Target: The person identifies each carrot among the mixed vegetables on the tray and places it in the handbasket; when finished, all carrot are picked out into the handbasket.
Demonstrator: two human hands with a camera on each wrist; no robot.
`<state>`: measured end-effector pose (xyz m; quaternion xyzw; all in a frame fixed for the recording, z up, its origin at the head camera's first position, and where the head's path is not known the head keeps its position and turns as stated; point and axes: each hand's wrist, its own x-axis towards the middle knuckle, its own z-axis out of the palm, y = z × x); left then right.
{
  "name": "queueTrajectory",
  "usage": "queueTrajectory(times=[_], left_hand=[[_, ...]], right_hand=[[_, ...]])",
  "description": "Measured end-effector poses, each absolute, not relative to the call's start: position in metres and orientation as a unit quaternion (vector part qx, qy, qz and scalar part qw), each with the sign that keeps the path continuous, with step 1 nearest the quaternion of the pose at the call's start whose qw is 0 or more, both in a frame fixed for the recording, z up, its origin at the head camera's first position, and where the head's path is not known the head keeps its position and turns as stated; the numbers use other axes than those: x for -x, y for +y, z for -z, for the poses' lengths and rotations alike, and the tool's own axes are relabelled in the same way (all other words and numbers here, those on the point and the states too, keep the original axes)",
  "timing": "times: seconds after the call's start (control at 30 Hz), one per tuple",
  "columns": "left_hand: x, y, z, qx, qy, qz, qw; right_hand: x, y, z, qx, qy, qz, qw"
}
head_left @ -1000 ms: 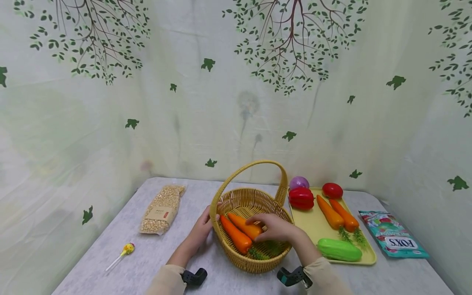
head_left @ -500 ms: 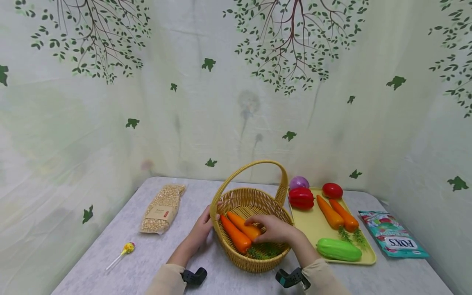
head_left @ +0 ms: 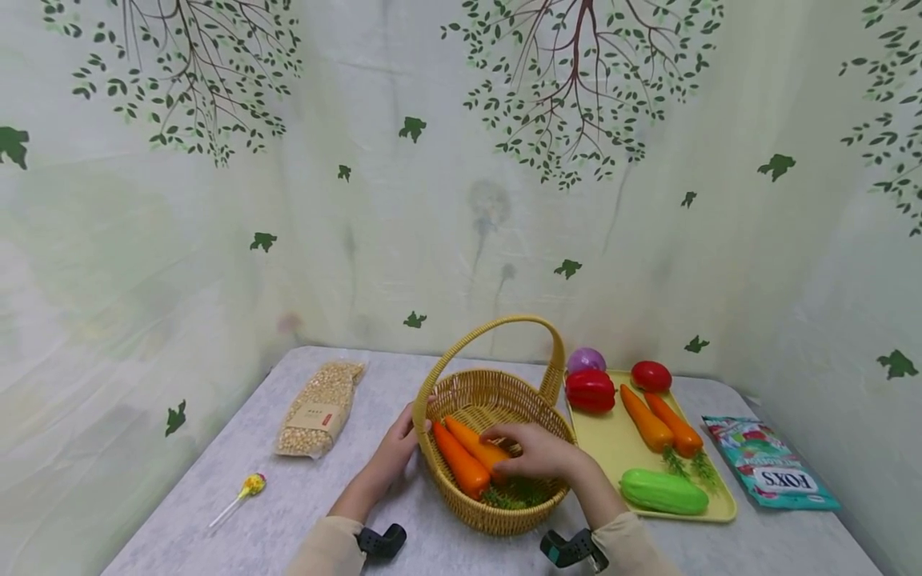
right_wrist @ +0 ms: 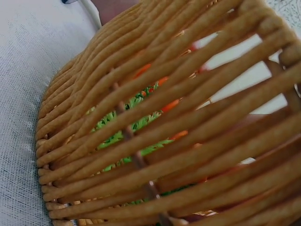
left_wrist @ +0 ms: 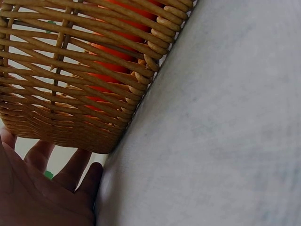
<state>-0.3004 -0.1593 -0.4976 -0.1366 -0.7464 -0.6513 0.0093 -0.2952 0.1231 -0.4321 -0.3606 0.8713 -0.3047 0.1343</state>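
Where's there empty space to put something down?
There's room on the table between the lollipop and the left hand, and between the grain bag and the basket. The yellow tray has a bare patch between the red pepper and the green vegetable. It's crowded inside the basket, with two carrots and the right hand.

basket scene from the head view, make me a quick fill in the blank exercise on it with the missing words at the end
1. In the basket, the number of carrots that can be seen is ____.
2. The ____ hand reaches inside the basket.
3. The tray under the cucumber is coloured ____.
4. In the head view, the lollipop lies to the ____ of the basket.

Missing words: two; right; yellow; left.
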Motion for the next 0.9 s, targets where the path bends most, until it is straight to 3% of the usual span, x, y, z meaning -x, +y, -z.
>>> queueTrajectory(times=[0.23,0.57,0.9], left_hand=[[0.301,-0.158,0.496,0.132,-0.750,0.648,0.013],[0.302,-0.158,0.495,0.135,-0.754,0.643,0.013],[0.300,-0.158,0.497,0.132,-0.756,0.641,0.012]], right_hand=[[0.293,0.125,0.432,0.366,0.879,0.299,0.064],[0.284,0.126,0.431,0.353,0.876,0.315,-0.093],[0.277,0.126,0.431,0.338,0.864,0.324,-0.184]])
